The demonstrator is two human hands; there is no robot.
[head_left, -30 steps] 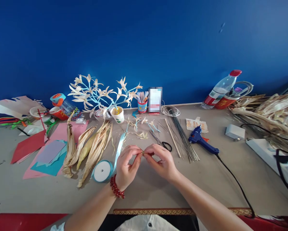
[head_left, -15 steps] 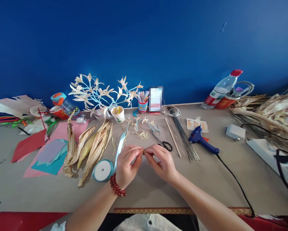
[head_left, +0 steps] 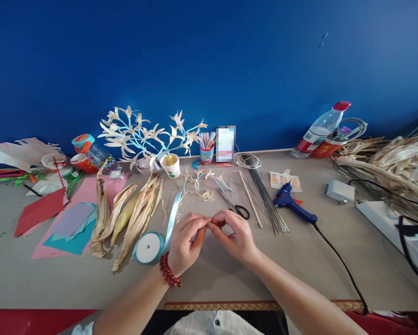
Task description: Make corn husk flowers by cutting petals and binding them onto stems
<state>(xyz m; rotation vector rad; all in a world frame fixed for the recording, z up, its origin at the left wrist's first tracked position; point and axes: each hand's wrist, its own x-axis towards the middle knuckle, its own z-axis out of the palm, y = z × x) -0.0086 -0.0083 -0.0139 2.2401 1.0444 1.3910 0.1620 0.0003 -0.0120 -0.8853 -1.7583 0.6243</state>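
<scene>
My left hand [head_left: 186,239], with a red bead bracelet [head_left: 169,270] at the wrist, and my right hand [head_left: 235,236] meet fingertip to fingertip above the front middle of the table. Both are closed in a pinch around a tiny yellowish-brown piece [head_left: 209,224], mostly hidden and too small to name. Beside the left hand lies a roll of light blue ribbon [head_left: 148,247], its loose end running up behind the fingers. Scissors [head_left: 237,208] with black handles rest beyond the right hand. Farther back lie small flowers [head_left: 220,180] made of pale husk on blue stems.
Dried corn husks [head_left: 139,214] and coloured paper [head_left: 69,223] lie left. A paper cup [head_left: 170,166] holds a branch of husk flowers [head_left: 153,135]. Rightward are dark wires [head_left: 266,200], a blue glue gun [head_left: 294,204] with its cord, a power strip [head_left: 387,223] and a leaning bottle [head_left: 319,130].
My fingertips have shifted very slightly while keeping their pinch on the tiny piece. The whole view has slid a little; nothing on the table has visibly moved.
</scene>
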